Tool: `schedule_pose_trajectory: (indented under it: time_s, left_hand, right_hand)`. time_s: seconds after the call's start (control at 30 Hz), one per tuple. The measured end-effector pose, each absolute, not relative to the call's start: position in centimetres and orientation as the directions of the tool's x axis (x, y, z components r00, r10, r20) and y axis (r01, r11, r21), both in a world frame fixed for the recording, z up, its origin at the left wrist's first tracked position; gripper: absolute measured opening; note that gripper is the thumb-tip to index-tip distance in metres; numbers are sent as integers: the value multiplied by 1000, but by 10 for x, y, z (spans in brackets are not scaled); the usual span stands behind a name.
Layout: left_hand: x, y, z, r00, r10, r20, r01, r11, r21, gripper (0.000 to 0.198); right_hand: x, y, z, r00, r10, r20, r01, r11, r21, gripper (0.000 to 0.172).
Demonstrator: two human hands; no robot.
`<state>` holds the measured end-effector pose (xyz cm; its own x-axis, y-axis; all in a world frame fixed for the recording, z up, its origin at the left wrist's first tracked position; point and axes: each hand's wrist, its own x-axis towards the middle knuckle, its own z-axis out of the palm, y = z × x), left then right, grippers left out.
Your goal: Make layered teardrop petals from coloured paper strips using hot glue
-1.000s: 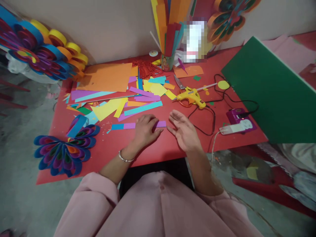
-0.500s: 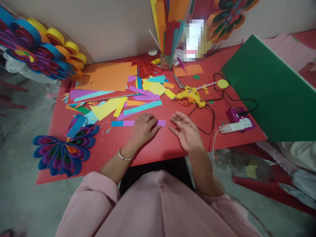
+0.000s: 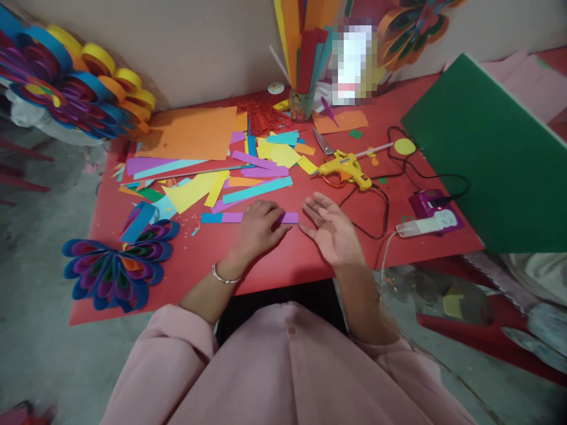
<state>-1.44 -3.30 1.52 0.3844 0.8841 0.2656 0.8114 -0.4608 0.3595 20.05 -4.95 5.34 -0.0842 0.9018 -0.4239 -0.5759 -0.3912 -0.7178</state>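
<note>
A flat paper strip [image 3: 231, 218], purple with a blue left end, lies on the red table in front of me. My left hand [image 3: 262, 229] rests across its middle, back upward, fingers lying over it and thumb pointing right. At the strip's right end is my right hand [image 3: 332, 227], palm turned up and fingers stretched out, with nothing in it. Its little finger comes close to the strip; whether they touch I cannot tell. A blue, purple and green quilled paper flower [image 3: 117, 268] sits to the left, partly made of looped strips.
Beyond my hands are a yellow glue gun [image 3: 345, 169], scissors [image 3: 324, 143] and loose paper strips [image 3: 259, 190]. A power strip [image 3: 429, 223] and green board [image 3: 491, 159] stand right. An orange sheet [image 3: 188, 133] and a cup of paper strips [image 3: 301, 106] are at the back.
My right hand has edged slightly left, closer to the strip's end. My left hand stays on the strip. The whole view has shifted a little.
</note>
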Motion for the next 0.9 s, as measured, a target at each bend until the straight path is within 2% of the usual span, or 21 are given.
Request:
schedule_pose_trajectory:
  time_s: [0.17, 0.3, 0.43, 0.57, 0.67, 0.73, 0.9]
  left_hand:
    - [-14, -32, 15, 395, 877, 274, 825, -470, 315, 27]
    - [-14, -33, 14, 419, 851, 318, 823, -503, 263, 26]
    - [-12, -35, 13, 406, 833, 376, 846, -498, 189, 26]
    - [-10, -37, 13, 412, 817, 404, 857, -498, 134, 27]
    - [-11, -37, 13, 393, 810, 436, 868, -483, 115, 29]
    - [-12, -37, 13, 372, 806, 460, 874, -471, 118, 28]
    - [-13, -37, 13, 324, 804, 499, 873, -457, 170, 26]
  right_hand:
    - [203, -50, 52, -81, 915, -395, -583, -365, -726, 39]
    - [204, -51, 43, -17, 948, -318, -514, -281, -810, 38]
    - [204, -55, 20, 110, 977, -181, -276, -145, -950, 35]
    - [206, -61, 6, 107, 993, -58, 43, -63, -997, 30]
    - [206, -62, 5, 75, 994, 84, 333, 54, -942, 28]
    - [205, -61, 5, 48, 982, 181, 461, 139, -876, 29]
    - [202, -59, -3, 10, 959, 284, 568, 229, -791, 32]
